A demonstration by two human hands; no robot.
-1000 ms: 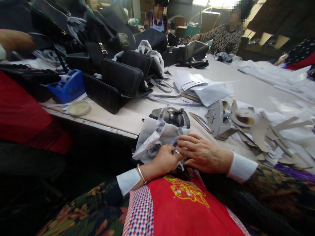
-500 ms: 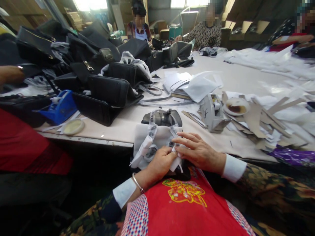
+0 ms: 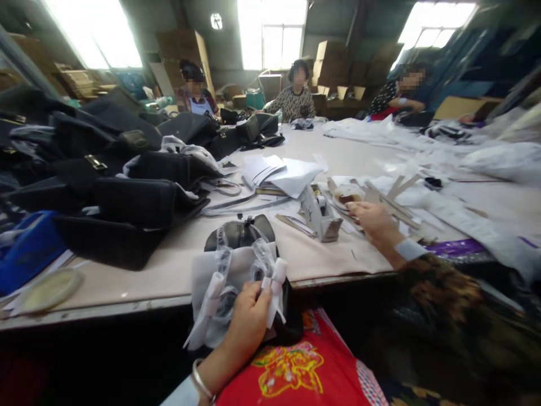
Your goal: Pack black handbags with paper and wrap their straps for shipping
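A black handbag (image 3: 236, 234) leans at the table edge before me, with a white sheet (image 3: 203, 265) over its front. Clear plastic covers its handles, and white paper wraps sit around their lower parts. My left hand (image 3: 245, 318) is closed on the right-hand paper wrap (image 3: 276, 276), its thumb pressed against the paper. Out to the right, my right hand (image 3: 376, 223) is at the small dish (image 3: 344, 192) of brown stuff, beside cardboard strips. Its fingertips are drawn together; whatever they hold is too small to make out.
A grey tape dispenser (image 3: 319, 214) stands left of my right hand. White sheets (image 3: 274, 172) lie farther back. Black bags (image 3: 131, 203) pile up on the left, near a blue dispenser (image 3: 29, 248) and a round lid (image 3: 51, 290). Several people sit across the table (image 3: 304, 146).
My right hand has left the paper wrap and moved right to the dish. My left hand keeps hold of the wrap. The view has tilted up and turned right.
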